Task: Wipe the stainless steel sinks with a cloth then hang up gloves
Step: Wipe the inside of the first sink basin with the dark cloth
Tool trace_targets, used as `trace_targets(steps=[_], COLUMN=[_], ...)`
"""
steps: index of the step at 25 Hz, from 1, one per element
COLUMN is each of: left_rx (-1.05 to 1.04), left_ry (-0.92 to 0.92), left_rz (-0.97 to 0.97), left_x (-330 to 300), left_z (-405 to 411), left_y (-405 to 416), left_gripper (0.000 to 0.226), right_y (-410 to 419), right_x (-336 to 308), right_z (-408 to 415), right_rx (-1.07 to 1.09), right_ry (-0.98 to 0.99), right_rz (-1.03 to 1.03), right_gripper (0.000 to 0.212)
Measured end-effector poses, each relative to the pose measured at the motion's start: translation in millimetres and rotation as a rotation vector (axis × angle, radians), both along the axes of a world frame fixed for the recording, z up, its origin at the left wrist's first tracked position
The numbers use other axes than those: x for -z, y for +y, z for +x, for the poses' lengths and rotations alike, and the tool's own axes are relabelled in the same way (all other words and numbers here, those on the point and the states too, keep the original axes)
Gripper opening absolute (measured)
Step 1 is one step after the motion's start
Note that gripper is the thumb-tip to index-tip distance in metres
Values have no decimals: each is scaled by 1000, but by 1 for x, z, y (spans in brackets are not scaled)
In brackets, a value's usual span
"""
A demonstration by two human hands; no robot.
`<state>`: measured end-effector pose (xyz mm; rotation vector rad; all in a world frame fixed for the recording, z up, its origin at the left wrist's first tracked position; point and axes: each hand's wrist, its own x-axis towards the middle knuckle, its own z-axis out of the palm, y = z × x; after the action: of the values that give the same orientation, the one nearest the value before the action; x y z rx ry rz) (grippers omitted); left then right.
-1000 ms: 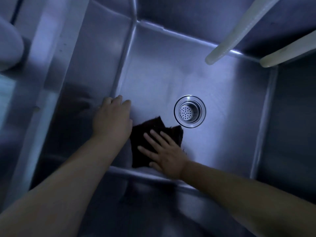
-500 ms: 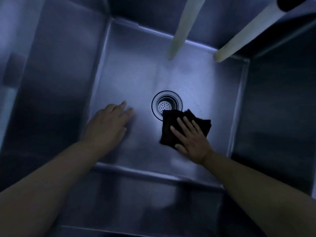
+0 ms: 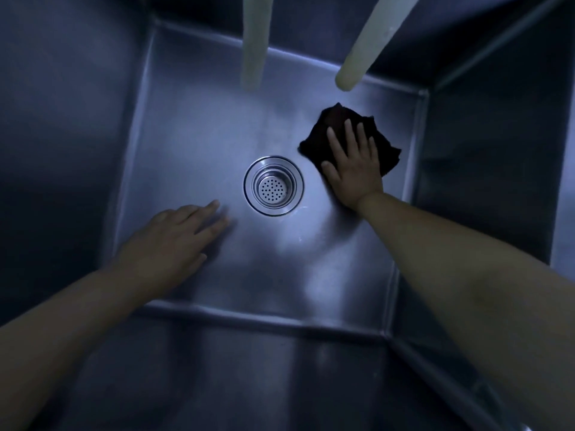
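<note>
Stainless steel filled the head view — one deep sink (image 3: 186, 126) seen from above, dim and bluish, with a brighter patch on its floor. We noted the round perforated drain strainer (image 3: 273, 186) near the middle of the basin floor.

Our right hand (image 3: 353, 169) lay flat, palm down, fingers (image 3: 350, 132) straight and slightly spread, pressing the dark cloth (image 3: 334, 119) against the sink floor. The hand was not closed around the cloth; it only bore down on top of it. The cloth sat toward the far right corner of the floor, beside the right wall and apart from the strainer, its edges showing beyond the fingertips and on either side of the hand.

Our left hand (image 3: 174, 237) was released and held nothing — fingers extended and loosely together, palm down over the near left part of the floor, fingertips pointing toward the strainer but short of it. Whether it touched the steel or hung just above it, we could not tell.

Two pale tubes (image 3: 361, 57) hung down from the top edge over the far side of the basin, their ends above the floor; the right one ended near the cloth.
</note>
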<state>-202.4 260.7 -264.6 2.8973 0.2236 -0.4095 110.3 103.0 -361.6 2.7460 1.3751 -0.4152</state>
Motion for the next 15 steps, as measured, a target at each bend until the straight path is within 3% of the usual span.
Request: trace_targets(steps=[3,8,15], left_rx=[18,69,109], left_ry=[-3,23,28], left_rz=[-7,-31,-50], left_x=[-4,-11,-9], left_z=[1,4,4], left_y=[-4,-12,-16], left_gripper=[86,86,86], right_y=[-32,-108,-68], right_x=[-5,-15,-11], right_z=[-43,-112,-50], right_rx=[72,-117,6], right_ry=[12,37,61], right_rz=[-6,-46,-46], right_gripper=[63,62,74])
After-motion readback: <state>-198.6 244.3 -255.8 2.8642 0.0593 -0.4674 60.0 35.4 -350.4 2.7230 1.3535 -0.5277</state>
